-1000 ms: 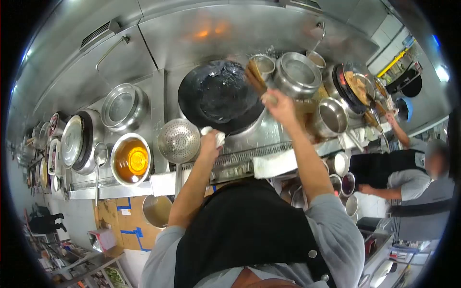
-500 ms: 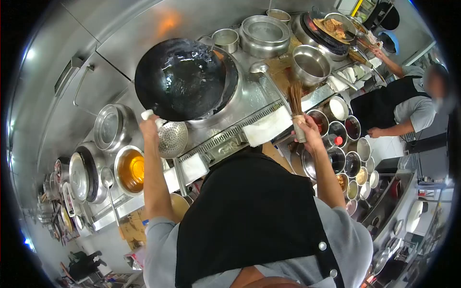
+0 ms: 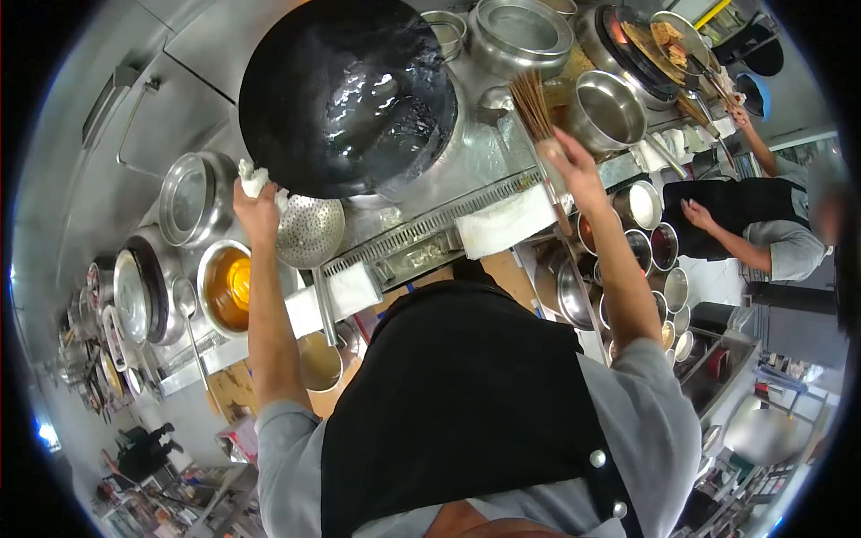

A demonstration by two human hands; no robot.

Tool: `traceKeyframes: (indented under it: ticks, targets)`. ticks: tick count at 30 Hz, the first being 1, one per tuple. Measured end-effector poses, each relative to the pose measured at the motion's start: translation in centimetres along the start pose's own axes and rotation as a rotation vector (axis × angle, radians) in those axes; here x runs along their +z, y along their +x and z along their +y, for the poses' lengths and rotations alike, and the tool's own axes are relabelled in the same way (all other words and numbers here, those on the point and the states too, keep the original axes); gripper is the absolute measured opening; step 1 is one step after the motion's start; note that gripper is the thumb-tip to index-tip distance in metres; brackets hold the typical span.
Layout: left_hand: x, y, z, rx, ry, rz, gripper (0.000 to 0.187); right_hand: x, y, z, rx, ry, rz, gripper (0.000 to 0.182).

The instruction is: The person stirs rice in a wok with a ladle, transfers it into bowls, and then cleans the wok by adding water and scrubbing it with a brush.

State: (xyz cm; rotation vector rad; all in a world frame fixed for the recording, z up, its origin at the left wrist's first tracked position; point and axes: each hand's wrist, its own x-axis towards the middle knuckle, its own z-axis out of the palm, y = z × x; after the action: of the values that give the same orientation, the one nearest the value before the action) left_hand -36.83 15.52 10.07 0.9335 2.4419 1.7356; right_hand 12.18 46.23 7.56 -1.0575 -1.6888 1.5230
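My left hand [image 3: 257, 213] is closed at the near left edge of a large black wok [image 3: 350, 99], with a crumpled white cloth [image 3: 255, 181] in its grip. The wok looks tilted, its dark inside wet and shiny. In my right hand [image 3: 576, 170] is a bamboo wok brush [image 3: 533, 108], gripped by its bound end, bristles pointing up and to the left. The brush is apart from the wok, in front of a ladle [image 3: 495, 99] lying on the stove. Beside my left hand rests a perforated strainer [image 3: 309, 231].
A bowl of orange oil [image 3: 224, 287] stands left of my left forearm. A saucepan [image 3: 608, 109] sits beyond my right hand, with several seasoning pots [image 3: 643, 204] nearby. White folded cloths [image 3: 507, 221] lie along the stove edge. At right, a co-worker [image 3: 758, 224] tends another wok.
The wok appears raised and more tilted. My right hand has moved the brush up and left, nearer the wok. The view has shifted, and the co-worker's lower hand has risen.
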Motion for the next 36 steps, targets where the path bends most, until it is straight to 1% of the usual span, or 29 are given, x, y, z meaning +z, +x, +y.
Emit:
traceKeyframes:
  ticks: [2, 3, 4, 6, 7, 8, 10, 11, 12, 14, 15, 16, 17, 18, 19, 20, 21, 22, 23, 25, 26, 28, 30, 31, 32, 33, 34, 35, 36]
  targets:
    - [0.5, -0.4, 1.7, 0.026, 0.067, 0.044, 0.032, 3.4, 4.4, -3.3, 0.007, 0.068, -0.048, 0.07]
    - [0.6, -1.2, 3.9, 0.052, 0.16, 0.037, 0.036, 5.9, 7.0, -4.2, 0.008, 0.132, -0.047, 0.064]
    - [1.2, -2.2, 5.6, 0.041, 0.161, 0.055, 0.039, 9.1, 9.2, -5.0, 0.007, 0.198, -0.045, 0.059]
    - [1.9, -5.1, 8.7, 0.038, 0.182, 0.027, 0.043, 17.4, 12.4, -6.1, 0.056, 0.285, 0.051, 0.052]
    - [2.3, -6.6, 8.8, 0.14, 0.278, 0.041, 0.044, 21.7, 13.2, -5.8, 0.032, 0.407, -0.011, 0.05]
    - [2.8, -8.0, 8.4, 0.241, 0.374, 0.059, 0.045, 26.1, 12.6, -4.5, -0.085, 0.471, -0.066, 0.032]
    - [3.6, -9.7, 8.4, 0.148, 0.268, 0.119, 0.048, 31.9, 6.1, -4.8, 0.028, 0.583, -0.376, 0.005]
    - [3.5, -9.5, 9.4, 0.079, 0.167, 0.158, 0.046, 33.0, 2.2, -3.9, -0.159, 0.338, -0.473, 0.031]
    - [3.2, -8.8, 8.6, 0.032, 0.118, 0.183, 0.045, 32.4, -2.2, -1.8, -0.346, 0.157, -0.498, 0.048]
    - [1.8, -7.8, 5.9, -0.068, 0.022, 0.24, 0.041, 26.9, -0.8, 3.5, -0.418, -0.221, -0.8, 0.059]
    - [1.1, -7.6, 5.2, -0.19, -0.028, 0.231, 0.036, 22.7, 3.7, -0.2, -0.215, -0.674, -0.914, 0.054]
    - [1.0, -8.0, 4.6, -0.271, -0.09, 0.24, 0.035, 19.0, 13.7, 11.1, -0.619, -0.957, -0.779, 0.042]
    - [1.2, -8.3, 3.8, -0.347, -0.158, 0.252, 0.034, 14.9, 19.7, 5.2, -0.435, -1.033, -0.672, 0.038]
    - [1.5, -8.0, 3.2, -0.415, -0.233, 0.274, 0.033, 13.3, 21.8, -1.8, -0.41, -1.165, -0.311, 0.039]
    - [2.5, -8.1, 3.8, -0.455, -0.293, 0.309, 0.03, 12.6, 22.7, -8.0, -0.282, -0.85, -0.025, 0.039]
    - [4.1, -8.7, 1.7, -0.504, -0.347, 0.327, 0.028, 11.0, 27.7, -9.3, -0.351, -0.623, -0.026, 0.043]
    - [5.7, -9.1, 0.9, -0.561, -0.409, 0.338, 0.029, 11.8, 28.2, -13.0, -0.349, -0.598, 0.08, 0.048]
    - [7.3, -9.4, 1.0, -0.61, -0.474, 0.35, 0.03, 13.1, 29.1, -15.0, -0.39, -0.528, 0.133, 0.049]
    - [8.7, -9.6, 1.8, -0.632, -0.466, 0.366, 0.031, 14.5, 29.9, -16.9, -0.434, -0.459, 0.184, 0.051]
    - [11.7, -9.8, 3.1, -0.648, -0.471, 0.393, 0.034, 19.1, 32.9, -14.0, -0.591, -0.238, 0.176, 0.049]
    - [13.1, -9.9, 2.8, -0.644, -0.483, 0.401, 0.036, 22.2, 34.5, -9.7, -0.749, -0.437, 0.411, 0.033]
    - [16.0, -10.4, -1.1, -0.644, -0.449, 0.347, 0.044, 29.2, 32.3, -2.2, -0.648, -0.45, 0.054, 0.013]
    - [16.6, -10.7, -3.5, -0.678, -0.476, 0.263, 0.049, 35.1, 24.1, 0.5, -0.178, -0.845, -0.545, 0.022]
    - [16.1, -11.1, -4.1, -0.712, -0.486, 0.132, 0.057, 36.5, 19.1, 1.4, -0.336, -0.65, -0.581, 0.034]
    - [15.5, -11.1, -3.5, -0.817, -0.601, 0.118, 0.059, 36.7, 16.1, 0.6, -0.227, -0.533, -0.771, 0.05]
    - [14.1, -11.0, -1.8, -0.928, -0.714, 0.099, 0.062, 35.2, 13.6, -0.8, -0.247, -0.51, -0.89, 0.058]
    - [12.8, -11.0, -0.3, -1.043, -0.823, 0.073, 0.064, 32.6, 14.4, -1.8, -0.326, -0.54, -1.149, 0.059]
    - [12.0, -11.0, 0.3, -1.07, -0.844, -0.037, 0.074, 29.9, 17.5, -1.4, -0.346, -0.665, -1.29, 0.056]
    - [11.7, -10.4, 1.5, -1.115, -0.878, -0.033, 0.065, 27.2, 21.7, -2.9, -0.092, -0.915, -1.307, 0.058]
